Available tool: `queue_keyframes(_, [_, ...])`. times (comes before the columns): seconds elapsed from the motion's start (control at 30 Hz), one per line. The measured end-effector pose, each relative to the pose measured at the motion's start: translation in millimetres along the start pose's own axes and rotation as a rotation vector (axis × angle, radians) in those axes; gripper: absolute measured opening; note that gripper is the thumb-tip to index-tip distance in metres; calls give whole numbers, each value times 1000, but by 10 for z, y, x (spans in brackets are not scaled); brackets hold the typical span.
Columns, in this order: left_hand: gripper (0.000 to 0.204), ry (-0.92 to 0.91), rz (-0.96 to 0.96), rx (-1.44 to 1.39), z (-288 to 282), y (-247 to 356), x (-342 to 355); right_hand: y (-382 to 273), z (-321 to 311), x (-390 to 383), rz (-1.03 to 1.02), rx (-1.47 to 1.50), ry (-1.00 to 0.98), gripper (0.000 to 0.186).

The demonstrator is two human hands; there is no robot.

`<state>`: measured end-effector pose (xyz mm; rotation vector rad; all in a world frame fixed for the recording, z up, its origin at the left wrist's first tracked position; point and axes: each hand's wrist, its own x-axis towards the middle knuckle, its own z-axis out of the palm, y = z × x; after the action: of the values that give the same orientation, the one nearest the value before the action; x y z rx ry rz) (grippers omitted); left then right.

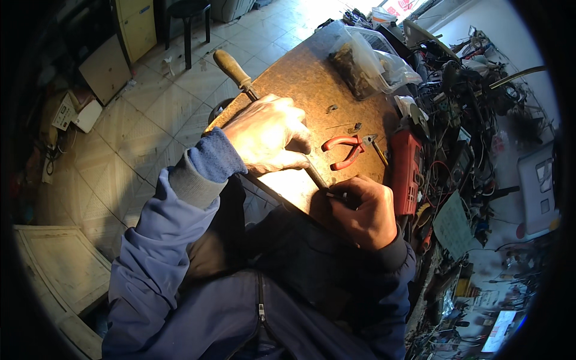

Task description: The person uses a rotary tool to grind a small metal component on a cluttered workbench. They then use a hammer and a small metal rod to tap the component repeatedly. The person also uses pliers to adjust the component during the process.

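Observation:
My left hand [270, 135] is closed around the shaft of a long wooden-handled tool [232, 69]. Its handle points up and away to the left, past the table's edge, and its dark metal shaft comes out below my thumb. Whether it is a file or another tool I cannot tell. At the shaft's lower end, my right hand [367, 210] pinches a small dark piece with a pale tip [336, 194], mostly hidden by the fingers. Red-handled pliers [348, 150] lie with their handles apart on the brown worktable [282, 81], just beyond my right hand.
Beside the pliers are a thin yellow-and-black tool [380, 153] and small scraps [355, 128]. A red boxy device [406, 171] stands at the right edge. Clear plastic containers [366, 63] sit farther back. Tangled cables and parts [462, 108] heap up on the right. A black stool [187, 30] stands on the tiled floor.

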<state>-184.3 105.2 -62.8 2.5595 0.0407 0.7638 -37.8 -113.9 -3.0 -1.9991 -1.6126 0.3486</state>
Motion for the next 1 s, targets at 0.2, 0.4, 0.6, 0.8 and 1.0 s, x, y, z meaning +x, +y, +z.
queue_keyframes(0.2, [26,17,0,-12,2,10,-6,41,18,-54,34,20,27,18])
queue_keyframes(0.4, [26,18,2,-15,6,3,-7,-103,-90,-32,-19,-127,37,18])
queue_keyframes(0.6, [25,7,-10,-15,5,-6,-7,-124,-112,64,8,-128,-16,15])
queue_keyframes(0.8, [24,18,-2,-21,19,-3,-8,-67,-11,60,55,-79,-16,14])
queue_keyframes(1.0, [24,23,-8,-23,24,-7,-18,22,123,-35,66,-5,95,14])
